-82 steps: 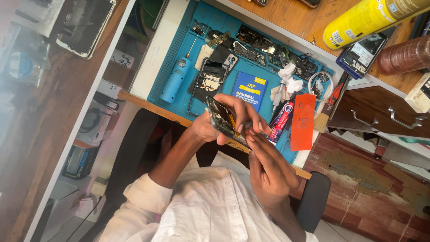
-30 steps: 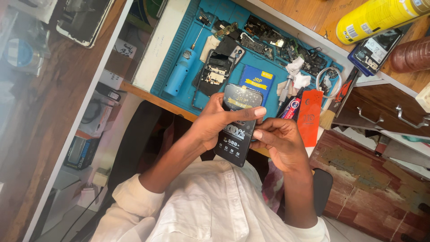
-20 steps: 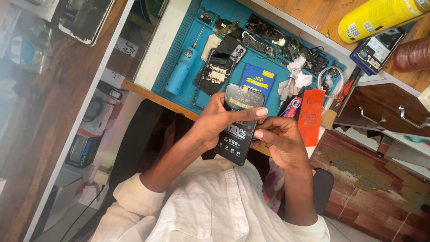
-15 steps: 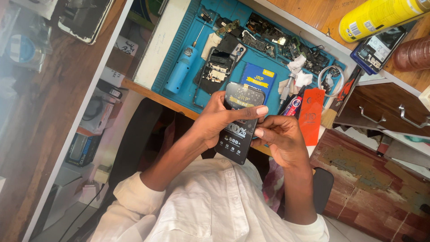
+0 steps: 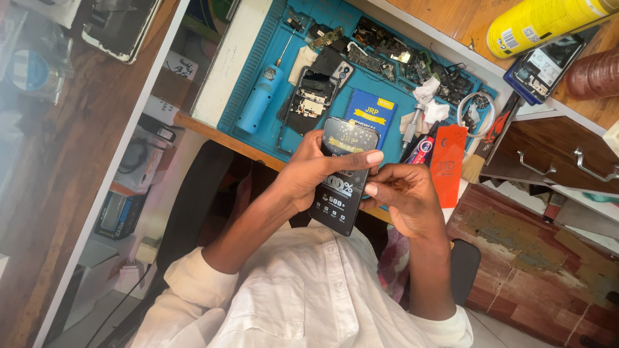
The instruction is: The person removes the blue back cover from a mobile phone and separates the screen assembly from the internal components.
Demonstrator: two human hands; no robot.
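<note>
Both my hands hold a flat black phone screen panel (image 5: 340,193) with gold and white print on its film, just in front of the desk edge. My left hand (image 5: 306,174) grips its left side, thumb laid across the face. My right hand (image 5: 403,196) holds the right edge with its fingertips. Beyond the panel, a blue work mat (image 5: 248,58) carries an opened phone body (image 5: 313,96), a blue electric screwdriver (image 5: 258,100) and a blue flat box (image 5: 371,115).
A red packet (image 5: 448,164), a small tube (image 5: 419,151) and a brush (image 5: 480,161) lie at the mat's right. Several circuit parts (image 5: 393,58) crowd its far edge. A yellow spray can (image 5: 541,22), a blue-cased phone (image 5: 538,64) and drawers (image 5: 554,167) sit right.
Earlier my hands held a part tilted edge-on; since then the black panel lies face up in both hands. Over the last second it has barely moved.
</note>
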